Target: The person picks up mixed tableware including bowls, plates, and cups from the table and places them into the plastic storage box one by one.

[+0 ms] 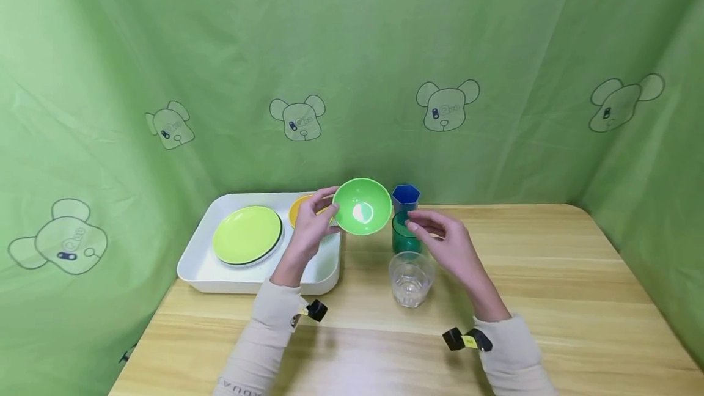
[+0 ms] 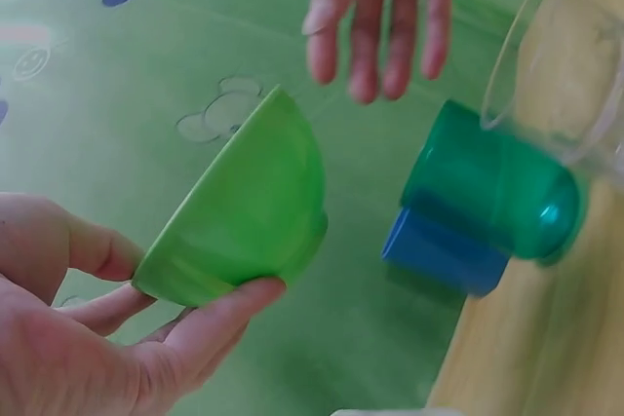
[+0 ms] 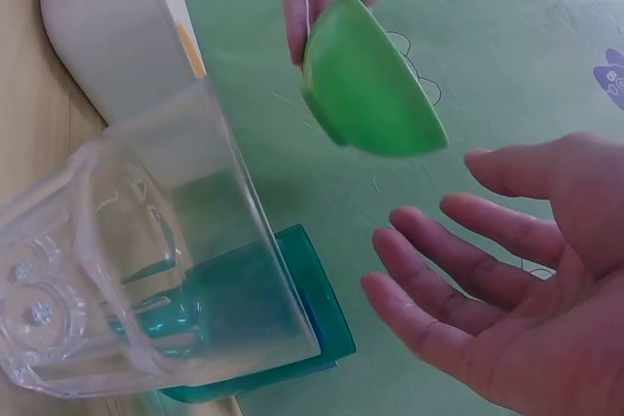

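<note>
A light green bowl (image 1: 363, 206) is held up in the air by my left hand (image 1: 312, 225), thumb at the rim and fingers beneath it. In the left wrist view the bowl (image 2: 249, 207) is tilted on its side. My right hand (image 1: 445, 240) is apart from the bowl, its fingers loosely bent and holding nothing, as the right wrist view shows the palm (image 3: 575, 328) bare. Near that hand stand a dark green cup (image 1: 406, 243), a clear cup (image 1: 411, 283) and a blue cup (image 1: 406, 195), in a row on the table.
A white tray (image 1: 198, 261) stands at the left of the wooden table (image 1: 528, 261). It holds a yellow-green plate (image 1: 247, 234) over a darker-edged one, and an orange dish (image 1: 296, 208) partly behind my left hand. Green curtain (image 1: 352, 66) surrounds the table's back and sides.
</note>
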Motion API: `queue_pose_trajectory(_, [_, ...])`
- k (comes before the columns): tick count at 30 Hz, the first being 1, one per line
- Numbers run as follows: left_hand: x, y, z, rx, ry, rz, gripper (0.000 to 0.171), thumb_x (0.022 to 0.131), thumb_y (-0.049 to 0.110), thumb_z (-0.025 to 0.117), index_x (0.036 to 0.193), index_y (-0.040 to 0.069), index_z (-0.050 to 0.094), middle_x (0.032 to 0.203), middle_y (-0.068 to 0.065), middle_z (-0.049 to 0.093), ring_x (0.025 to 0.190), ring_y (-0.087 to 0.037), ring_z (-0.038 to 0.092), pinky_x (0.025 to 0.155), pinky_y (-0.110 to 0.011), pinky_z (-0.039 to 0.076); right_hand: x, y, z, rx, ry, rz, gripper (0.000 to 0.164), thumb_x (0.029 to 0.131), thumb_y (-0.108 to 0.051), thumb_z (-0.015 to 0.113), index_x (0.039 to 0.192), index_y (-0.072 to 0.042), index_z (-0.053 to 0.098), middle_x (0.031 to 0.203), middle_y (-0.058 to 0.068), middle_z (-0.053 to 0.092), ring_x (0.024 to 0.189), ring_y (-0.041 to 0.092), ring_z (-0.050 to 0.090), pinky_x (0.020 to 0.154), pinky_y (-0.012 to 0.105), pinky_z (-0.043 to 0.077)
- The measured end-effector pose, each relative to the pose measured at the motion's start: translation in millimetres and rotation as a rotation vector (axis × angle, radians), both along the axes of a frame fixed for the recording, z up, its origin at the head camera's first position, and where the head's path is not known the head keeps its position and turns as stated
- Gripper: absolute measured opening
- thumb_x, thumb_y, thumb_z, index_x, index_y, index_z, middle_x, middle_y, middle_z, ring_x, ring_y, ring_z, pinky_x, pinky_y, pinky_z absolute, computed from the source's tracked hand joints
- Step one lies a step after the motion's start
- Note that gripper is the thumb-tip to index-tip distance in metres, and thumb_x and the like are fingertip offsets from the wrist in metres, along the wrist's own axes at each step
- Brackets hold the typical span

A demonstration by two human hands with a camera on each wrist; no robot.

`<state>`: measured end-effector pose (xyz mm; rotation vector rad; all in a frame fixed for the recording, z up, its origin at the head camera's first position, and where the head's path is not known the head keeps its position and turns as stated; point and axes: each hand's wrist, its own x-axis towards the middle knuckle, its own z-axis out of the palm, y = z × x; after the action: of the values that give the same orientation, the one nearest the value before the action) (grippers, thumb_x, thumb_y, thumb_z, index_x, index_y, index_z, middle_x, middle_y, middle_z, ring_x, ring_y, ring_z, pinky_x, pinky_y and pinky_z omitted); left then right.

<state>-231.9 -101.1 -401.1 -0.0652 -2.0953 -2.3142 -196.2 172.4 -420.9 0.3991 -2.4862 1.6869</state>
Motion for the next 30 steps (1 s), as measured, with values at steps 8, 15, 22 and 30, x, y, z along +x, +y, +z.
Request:
queue_pose_trajectory(8, [-9.1, -27, 5.0, 0.02, -0.054, 0.064, 0.038, 0.1, -0.002, 0.054, 0.138, -0.003, 0.058, 0.134, -0.027, 0.059, 0.103, -0.029, 0.066, 0.076, -0.041, 0.065, 1.5, 3, -6.3, 0.048, -0.007, 0.056, 0.036, 0.102, -0.021, 0.066, 0.131, 0.001, 0.065, 0.125, 0.015, 0.069, 0.116, 0.03, 0.066, 0.099, 0.039, 0.057])
queue_pose_trajectory(15, [-16.0, -49, 2.7, 0.013, -0.086, 0.112, 0.039, 0.1, -0.003, 0.054, 0.139, -0.005, 0.056, 0.132, -0.027, 0.057, 0.11, -0.032, 0.061, 0.081, -0.043, 0.064, 3.0, 6, -8.0, 0.095, -0.015, 0.062, 0.033, 0.101, -0.02, 0.067, 0.128, 0.0, 0.067, 0.124, 0.015, 0.07, 0.115, 0.032, 0.066, 0.096, 0.044, 0.058])
queue_pose_trajectory(22, [-20.8, -70, -2.4, 0.02, -0.134, 0.142, 0.043, 0.101, -0.002, 0.051, 0.144, -0.005, 0.051, 0.135, -0.025, 0.053, 0.113, -0.031, 0.057, 0.087, -0.046, 0.062, 5.9, 12, -5.8, 0.142, -0.027, 0.1, 0.033, 0.1, -0.019, 0.069, 0.127, 0.001, 0.068, 0.125, 0.016, 0.07, 0.115, 0.033, 0.066, 0.094, 0.043, 0.06])
queue_pose_trajectory(30, [-29.8, -86, -12.9, 0.003, -0.178, 0.169, 0.046, 0.102, -0.001, 0.049, 0.147, -0.005, 0.045, 0.138, -0.027, 0.048, 0.124, -0.037, 0.052, 0.097, -0.053, 0.056, 5.7, 29, -4.0, 0.186, -0.041, 0.158, 0.041, 0.099, -0.017, 0.07, 0.133, 0.003, 0.063, 0.127, 0.019, 0.068, 0.115, 0.033, 0.066, 0.099, 0.049, 0.056])
